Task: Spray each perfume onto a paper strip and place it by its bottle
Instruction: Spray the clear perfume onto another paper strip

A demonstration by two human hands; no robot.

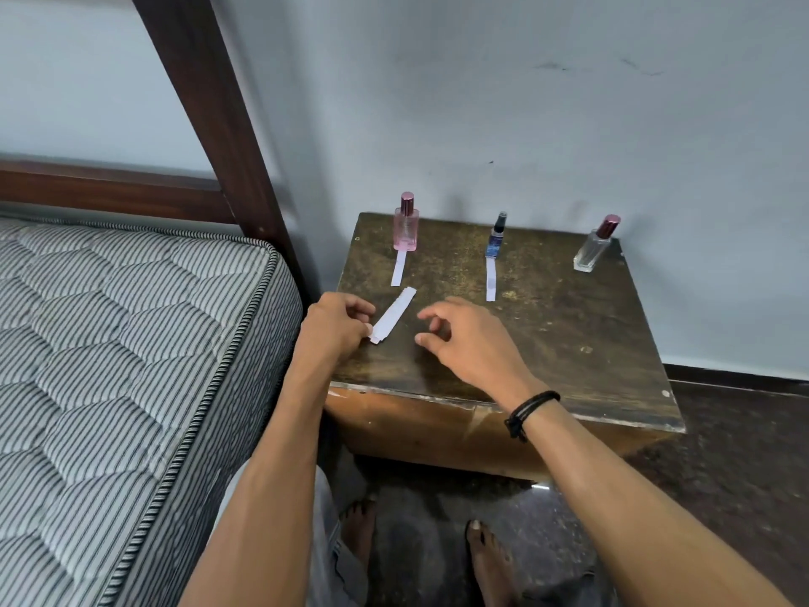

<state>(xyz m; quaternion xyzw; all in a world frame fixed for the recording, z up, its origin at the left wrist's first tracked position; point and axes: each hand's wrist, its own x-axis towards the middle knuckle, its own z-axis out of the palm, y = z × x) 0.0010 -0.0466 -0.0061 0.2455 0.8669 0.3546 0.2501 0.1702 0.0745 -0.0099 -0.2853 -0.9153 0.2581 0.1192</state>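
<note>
The left hand pinches the near end of a loose paper strip between thumb and fingers at the desk's front left. The right hand hovers just beside it, fingers loosely curled, holding nothing. At the back stand a pink perfume bottle, a small blue spray bottle and a clear bottle. A second strip lies before the pink one and a third strip before the blue one.

no text, brand or number can be read anywhere here. the small spray bottle at 12 o'clock on the surface carries a blue patterned label, but any print on it is too small to make out. the pink bottle at 11 o'clock, the clear bottle at 1 o'clock and the paper strip at 9 o'clock show only plain faces.
</note>
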